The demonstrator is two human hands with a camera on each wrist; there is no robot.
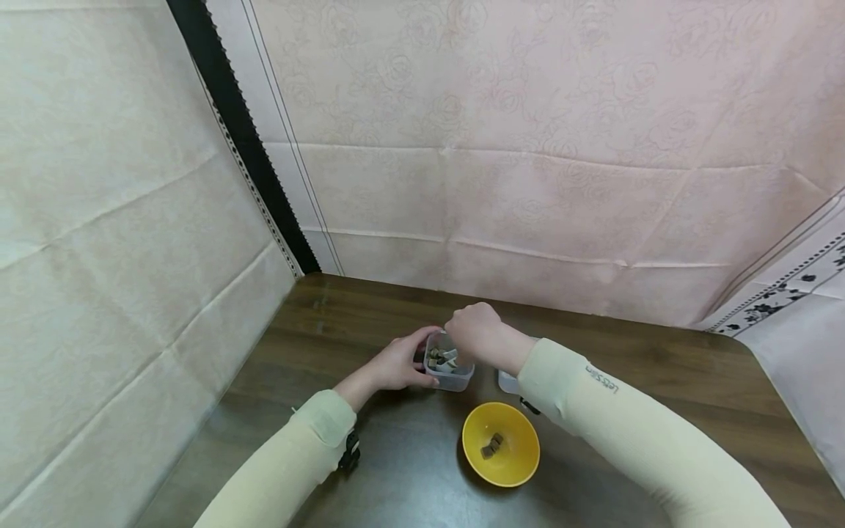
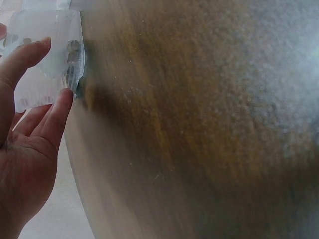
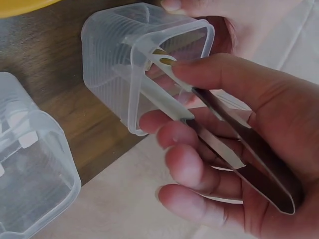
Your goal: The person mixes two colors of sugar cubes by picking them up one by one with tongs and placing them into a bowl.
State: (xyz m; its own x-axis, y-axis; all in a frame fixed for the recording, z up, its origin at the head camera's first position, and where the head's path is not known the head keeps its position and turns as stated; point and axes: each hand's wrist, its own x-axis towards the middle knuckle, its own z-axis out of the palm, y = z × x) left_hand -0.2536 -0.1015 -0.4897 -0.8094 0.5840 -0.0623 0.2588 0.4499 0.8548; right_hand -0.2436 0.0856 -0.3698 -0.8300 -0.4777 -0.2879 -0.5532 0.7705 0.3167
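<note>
My left hand (image 1: 394,364) holds a clear plastic container (image 1: 452,383), thumb on one side and fingers on the other. Small grey, white and brownish pieces lie inside it; in the left wrist view, brown pieces (image 2: 73,51) show through its wall. My right hand (image 1: 480,336) is over the container's right side and grips a pair of tweezers (image 3: 249,134), dark at the bend with pale arms. The tweezers' ends reach into the container's mouth, their arms apart. Whether the tips touch a piece cannot be made out.
A second clear container (image 3: 42,164) with white pieces stands to the right, partly hidden by my right forearm in the head view. Nearer me on the wooden table (image 1: 409,455) is a yellow bowl (image 1: 518,433) holding small brown blocks (image 1: 491,446). Patterned cloth (image 1: 528,205) hangs behind.
</note>
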